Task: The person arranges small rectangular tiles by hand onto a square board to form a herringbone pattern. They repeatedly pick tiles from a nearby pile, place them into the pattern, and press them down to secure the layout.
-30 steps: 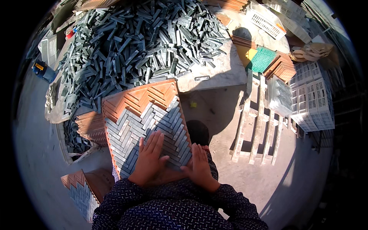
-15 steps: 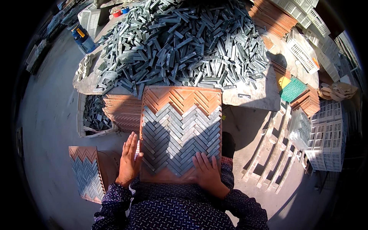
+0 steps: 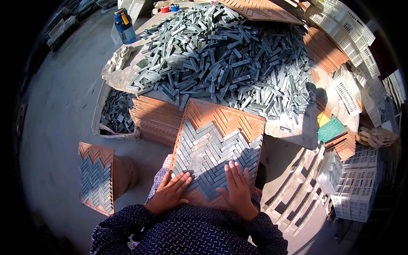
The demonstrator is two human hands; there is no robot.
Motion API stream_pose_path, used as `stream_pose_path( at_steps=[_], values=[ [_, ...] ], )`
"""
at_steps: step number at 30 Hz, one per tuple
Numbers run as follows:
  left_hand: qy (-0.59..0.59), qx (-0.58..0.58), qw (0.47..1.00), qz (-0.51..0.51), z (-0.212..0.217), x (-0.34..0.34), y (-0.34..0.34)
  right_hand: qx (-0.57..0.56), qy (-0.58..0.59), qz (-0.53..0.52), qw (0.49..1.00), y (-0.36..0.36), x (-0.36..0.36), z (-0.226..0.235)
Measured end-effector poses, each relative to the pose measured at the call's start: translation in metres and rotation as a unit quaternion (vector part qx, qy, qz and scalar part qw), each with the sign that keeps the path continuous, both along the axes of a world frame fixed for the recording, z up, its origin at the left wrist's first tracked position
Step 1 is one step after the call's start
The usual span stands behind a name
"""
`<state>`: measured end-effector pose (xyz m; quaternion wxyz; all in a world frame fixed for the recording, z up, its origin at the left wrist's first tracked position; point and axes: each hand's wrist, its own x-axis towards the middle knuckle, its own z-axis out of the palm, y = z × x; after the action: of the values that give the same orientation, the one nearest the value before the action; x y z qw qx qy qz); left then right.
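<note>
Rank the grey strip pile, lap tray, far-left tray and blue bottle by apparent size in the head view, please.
Largest to smallest:
1. Grey strip pile
2. Lap tray
3. Far-left tray
4. Blue bottle

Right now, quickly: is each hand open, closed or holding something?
Left hand: open, palm down, fingers over the gray strips at the orange tray's left edge.
Right hand: open, palm down over the strips.

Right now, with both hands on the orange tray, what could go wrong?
The left hand and right hand lie partly over the grey strips, so uneven pressure might push some out of line in the orange tray. The loose pile reaches the front edge of the table, so pieces could slide off.
</note>
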<state>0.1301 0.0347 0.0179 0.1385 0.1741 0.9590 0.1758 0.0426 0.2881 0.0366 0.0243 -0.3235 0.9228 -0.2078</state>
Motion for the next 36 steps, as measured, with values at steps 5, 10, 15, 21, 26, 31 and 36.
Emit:
stream_pose_path(
  at_steps=[5, 10, 15, 21, 26, 31, 36],
  values=[
    [0.003, 0.020, 0.999, 0.029, 0.013, -0.013, 0.008, 0.065, 0.036, 0.080, 0.994, -0.018, -0.023, -0.022],
    [0.083, 0.016, 0.995, 0.058, 0.021, -0.053, 0.008, 0.074, 0.009, 0.093, 0.993, -0.024, -0.023, -0.029],
    [0.071, 0.024, 0.997, -0.004, 0.002, -0.065, 0.025, 0.076, 0.016, 0.075, 0.994, -0.022, -0.033, -0.027],
    [0.046, 0.044, 0.998, 0.011, -0.003, -0.070, 0.034, 0.076, 0.013, 0.079, 0.994, -0.022, -0.035, -0.030],
    [0.080, 0.018, 0.996, 0.031, -0.004, -0.089, 0.037, 0.066, 0.041, 0.070, 0.994, -0.023, -0.038, -0.023],
    [0.152, 0.004, 0.985, 0.082, -0.005, -0.125, 0.021, 0.060, 0.015, 0.030, 0.998, -0.029, -0.054, -0.025],
    [0.181, -0.008, 0.981, 0.068, -0.004, -0.144, 0.024, 0.066, 0.045, 0.035, 0.996, -0.025, -0.057, -0.026]
  ],
)
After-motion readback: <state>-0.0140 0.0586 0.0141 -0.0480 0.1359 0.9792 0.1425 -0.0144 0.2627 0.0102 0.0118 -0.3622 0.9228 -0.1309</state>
